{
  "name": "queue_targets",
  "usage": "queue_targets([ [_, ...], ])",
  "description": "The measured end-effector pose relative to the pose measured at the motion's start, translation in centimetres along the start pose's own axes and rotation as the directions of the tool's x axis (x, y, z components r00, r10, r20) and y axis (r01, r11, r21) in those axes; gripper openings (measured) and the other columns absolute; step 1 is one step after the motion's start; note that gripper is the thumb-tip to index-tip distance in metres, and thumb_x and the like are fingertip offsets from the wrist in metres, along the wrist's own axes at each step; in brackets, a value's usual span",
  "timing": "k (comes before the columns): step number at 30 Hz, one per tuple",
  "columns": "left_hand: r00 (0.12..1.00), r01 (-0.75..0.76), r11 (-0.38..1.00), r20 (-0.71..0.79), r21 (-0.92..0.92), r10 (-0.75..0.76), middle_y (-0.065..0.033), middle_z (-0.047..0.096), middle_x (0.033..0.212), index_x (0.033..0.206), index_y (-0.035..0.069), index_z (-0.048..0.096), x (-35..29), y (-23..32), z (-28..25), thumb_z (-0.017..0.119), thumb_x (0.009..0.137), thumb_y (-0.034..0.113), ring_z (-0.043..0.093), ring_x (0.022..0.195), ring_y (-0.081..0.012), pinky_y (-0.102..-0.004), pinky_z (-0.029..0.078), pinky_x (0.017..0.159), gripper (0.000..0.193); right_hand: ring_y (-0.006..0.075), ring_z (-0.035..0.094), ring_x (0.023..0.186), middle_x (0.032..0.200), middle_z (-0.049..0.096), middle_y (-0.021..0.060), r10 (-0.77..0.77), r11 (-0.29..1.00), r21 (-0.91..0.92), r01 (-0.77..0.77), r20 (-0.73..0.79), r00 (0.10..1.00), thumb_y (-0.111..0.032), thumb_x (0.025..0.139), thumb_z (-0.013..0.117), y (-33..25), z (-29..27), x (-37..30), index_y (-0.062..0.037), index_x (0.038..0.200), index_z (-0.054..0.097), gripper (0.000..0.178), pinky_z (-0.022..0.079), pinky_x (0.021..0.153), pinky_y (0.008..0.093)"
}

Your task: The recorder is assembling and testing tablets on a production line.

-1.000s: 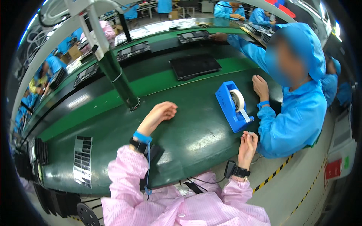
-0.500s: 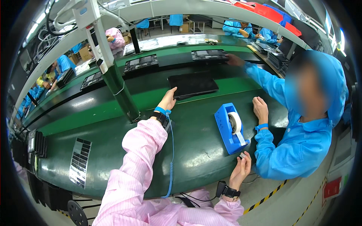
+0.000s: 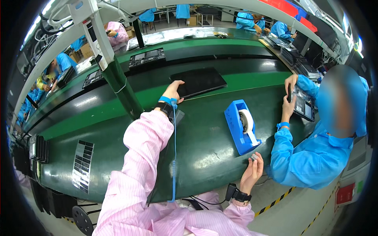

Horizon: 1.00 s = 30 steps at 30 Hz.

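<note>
Plainly, left hand (image 3: 171, 91) grips black panel (image 3: 201, 82), right hand (image 3: 251, 174) pinches pale scrap (image 3: 253, 157) near ink-marked tape dispenser (image 3: 235, 126).

Readable lettering: none, the dark marks (image 3: 233, 121) on the side of one blue tape dispenser (image 3: 238, 133) being possibly handwriting, but too small and blurred to make out.

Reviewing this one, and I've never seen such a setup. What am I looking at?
No machine here: a person works bare-handed. A wide fisheye camera worn on their head looks down, bending straight edges. The left hand touches the left end of a black flat panel; how firm its grip is, I can't tell. The right hand pinches a small pale piece. On the green table are a blue tape dispenser and, at left, a sheet with dark rectangles. At right, a co-worker holds a dark device.
</note>
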<state>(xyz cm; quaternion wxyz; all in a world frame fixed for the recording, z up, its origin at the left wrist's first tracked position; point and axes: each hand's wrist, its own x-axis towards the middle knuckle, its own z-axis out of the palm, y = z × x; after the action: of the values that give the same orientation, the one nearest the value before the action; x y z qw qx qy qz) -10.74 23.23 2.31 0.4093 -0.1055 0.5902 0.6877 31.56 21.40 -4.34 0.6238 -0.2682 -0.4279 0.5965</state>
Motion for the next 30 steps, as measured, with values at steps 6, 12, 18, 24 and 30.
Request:
queue_targets([
  [6, 0.943, 0.314, 0.948, 0.127, -0.045, -0.306, -0.0055, 0.051, 0.084, 0.097, 0.009, 0.050, 1.5, 0.8, -1.0, 0.072, 0.071, 0.031, 0.047, 0.086, -0.0210, -0.0406, 0.031, 0.071, 0.041, 0.0170, 0.049, 0.103, 0.120, 0.047, 0.0104, -0.003, 1.000, 0.028, 0.002, 0.018, 1.000, -0.007, 0.088, 0.050, 0.0, 0.0, -0.4, -0.0006, 0.099, 0.058, 0.015, 0.039, 0.088, 0.0305],
  [12, 0.856, -0.254, 0.935, 0.392, -0.247, 0.336, -0.0122, 0.055, 0.095, 0.104, -0.007, 0.044, 5.1, -2.8, 1.8, 0.071, 0.072, 0.006, 0.059, 0.078, -0.0252, -0.0400, 0.051, 0.058, 0.044, 0.0168, 0.049, 0.104, 0.120, 0.048, 0.0111, -0.011, 1.000, -0.013, 0.011, 0.019, 1.000, -0.008, 0.088, 0.051, -0.3, 0.2, -0.4, -0.0004, 0.100, 0.057, 0.016, 0.039, 0.089, 0.0302],
  [18, 0.884, -0.348, 0.926, 0.278, -0.149, 0.377, -0.0089, 0.060, 0.081, 0.086, 0.000, 0.056, 2.8, -2.6, 1.9, 0.068, 0.076, 0.011, 0.061, 0.070, -0.0203, -0.0358, 0.052, 0.059, 0.019, 0.0186, 0.050, 0.103, 0.118, 0.049, 0.0117, -0.018, 1.000, -0.020, 0.019, 0.058, 0.998, -0.010, 0.088, 0.052, 0.0, 0.3, 0.0, -0.0009, 0.101, 0.056, 0.016, 0.039, 0.090, 0.0334],
  [24, 0.860, -0.441, 0.897, 0.267, -0.038, 0.435, -0.0029, 0.060, 0.077, 0.086, 0.004, 0.056, -3.8, -2.9, -5.1, 0.070, 0.074, 0.013, 0.057, 0.062, -0.0115, -0.0252, 0.043, 0.049, 0.020, 0.0137, 0.049, 0.083, 0.095, 0.051, 0.0049, 0.080, 0.977, 0.199, -0.071, -0.042, 0.996, -0.014, 0.090, 0.052, 0.6, 0.0, 0.4, -0.0031, 0.112, 0.048, 0.025, 0.039, 0.088, 0.0341],
  [30, 0.885, -0.385, 0.923, 0.290, 0.020, 0.363, -0.0019, 0.062, 0.093, 0.102, 0.006, 0.057, -15.3, -5.8, -12.9, 0.067, 0.076, 0.017, 0.059, 0.090, -0.0134, -0.0297, 0.048, 0.074, 0.030, 0.0111, 0.046, 0.073, 0.087, 0.049, 0.0037, 0.071, 0.974, 0.218, -0.056, -0.061, 0.996, -0.013, 0.091, 0.050, 0.3, -0.7, 0.1, -0.0046, 0.121, 0.044, 0.032, 0.039, 0.085, 0.0328],
])
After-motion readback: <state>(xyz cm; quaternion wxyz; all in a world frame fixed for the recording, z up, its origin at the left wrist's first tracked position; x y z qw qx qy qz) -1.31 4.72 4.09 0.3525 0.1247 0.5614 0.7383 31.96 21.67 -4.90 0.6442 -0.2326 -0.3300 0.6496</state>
